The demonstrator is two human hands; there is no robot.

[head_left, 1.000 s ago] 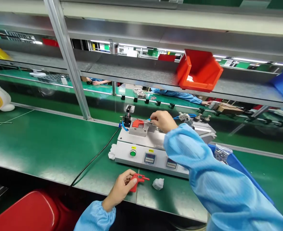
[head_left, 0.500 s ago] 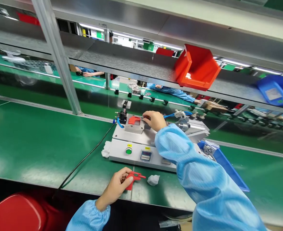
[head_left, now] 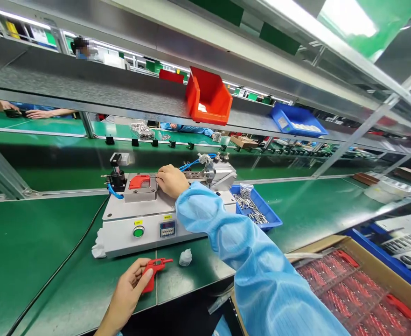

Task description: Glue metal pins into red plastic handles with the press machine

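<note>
My left hand (head_left: 130,287) is closed round the grip of a red pistol-shaped plastic part (head_left: 151,278), held over the bench's front edge with its thin nose to the right. A second red plastic part (head_left: 140,181) lies in the metal fixture block (head_left: 140,195) on a bench-top machine (head_left: 121,245). Against the right end of that block, my right hand (head_left: 172,181) has its fingers pinched together; what is between them is hidden. A round green button (head_left: 138,231) and a small counter (head_left: 167,228) sit on the machine's front.
Right of the machine stands a blue tray (head_left: 271,221) of metal pins. A small white bottle (head_left: 185,257) is in front. Lower right, a carton (head_left: 334,240) holds packed red parts. Overhead, a shelf carries a red bin (head_left: 210,109) and a blue bin (head_left: 296,120). Co-workers sit beyond.
My view has swung to the right, bringing the carton of red parts into sight. My right hand stays at the fixture's right end; my left hand keeps hold of the red part.
</note>
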